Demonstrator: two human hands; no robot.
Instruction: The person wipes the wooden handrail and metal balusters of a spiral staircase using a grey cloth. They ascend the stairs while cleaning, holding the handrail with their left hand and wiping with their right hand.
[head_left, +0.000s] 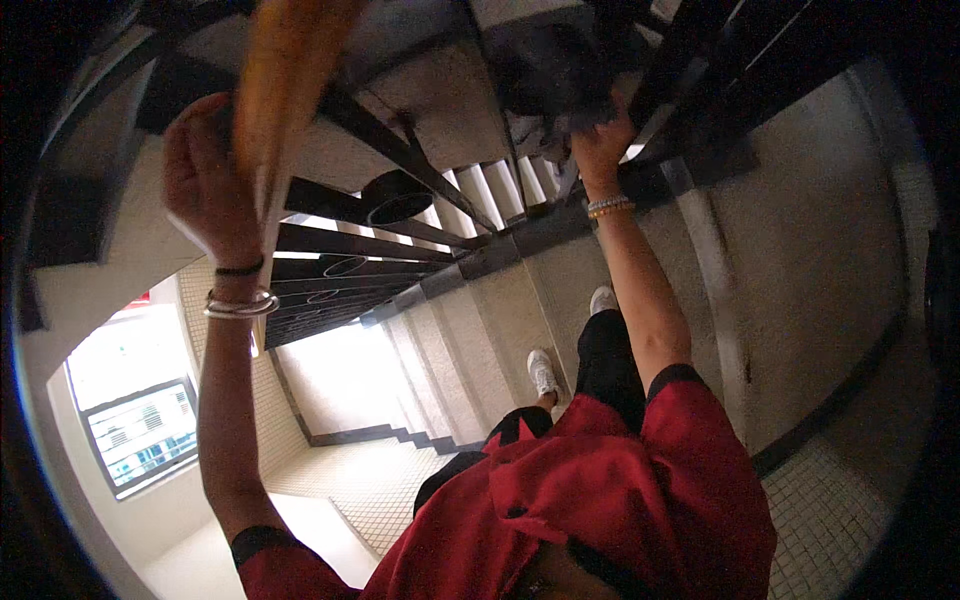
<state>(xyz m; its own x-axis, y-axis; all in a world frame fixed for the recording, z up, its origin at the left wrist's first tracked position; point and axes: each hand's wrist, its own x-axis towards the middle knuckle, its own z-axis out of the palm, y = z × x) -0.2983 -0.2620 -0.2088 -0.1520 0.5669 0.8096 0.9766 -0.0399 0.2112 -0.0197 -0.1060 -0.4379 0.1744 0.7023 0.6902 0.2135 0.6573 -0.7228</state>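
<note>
My left hand (202, 180) is at the wooden handrail (289, 82), its fingers curled against the rail's side; the rail hides part of the grip. Bracelets circle that wrist. My right hand (606, 142) holds a dark, bunched cloth (551, 75) among the dark balusters (409, 157) of the stair railing. Motion blur and shadow hide the cloth's edges and my right fingertips. Beaded bracelets (609, 206) sit on my right wrist.
Below me, pale stair steps (480, 330) descend toward a brightly lit landing (337, 375). My shoes (541, 373) stand on different levels. More steps (480, 191) show through the railing. A window (139, 427) and a tiled wall (360, 480) lie to the left.
</note>
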